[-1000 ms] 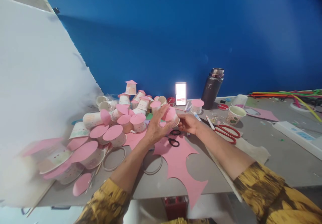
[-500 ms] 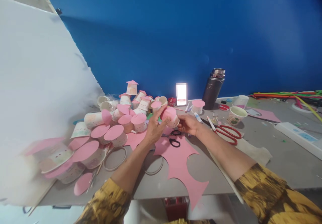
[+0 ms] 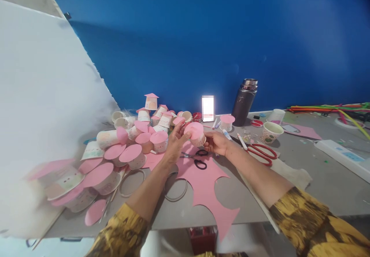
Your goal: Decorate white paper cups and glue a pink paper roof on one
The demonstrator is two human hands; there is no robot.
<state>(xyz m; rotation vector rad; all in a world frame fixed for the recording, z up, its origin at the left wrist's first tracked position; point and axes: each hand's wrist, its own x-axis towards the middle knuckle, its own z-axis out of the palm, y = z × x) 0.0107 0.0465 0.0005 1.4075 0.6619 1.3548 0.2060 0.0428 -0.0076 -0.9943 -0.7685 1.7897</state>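
Both my hands hold one small paper cup with a pink paper disc (image 3: 196, 133) on its end, lifted a little above the grey table (image 3: 318, 180). My right hand (image 3: 217, 143) grips the cup's open end from the right. My left hand (image 3: 175, 144) touches the pink disc side, thumb and fingers pinching its edge. Below the cup lie small black-handled scissors (image 3: 197, 159) on a cut pink paper sheet (image 3: 207, 189).
A heap of pink-topped paper cups (image 3: 135, 141) fills the left of the table beside a large white board (image 3: 43, 106). Red scissors (image 3: 261, 151), a patterned cup (image 3: 270, 132), a dark flask (image 3: 244, 102), a lit phone (image 3: 208, 108), pens, wire rings and pipe cleaners (image 3: 326, 108) lie around.
The cup has risen slightly and turned between my hands. My left hand went from flat over the disc to pinching its edge from the left.
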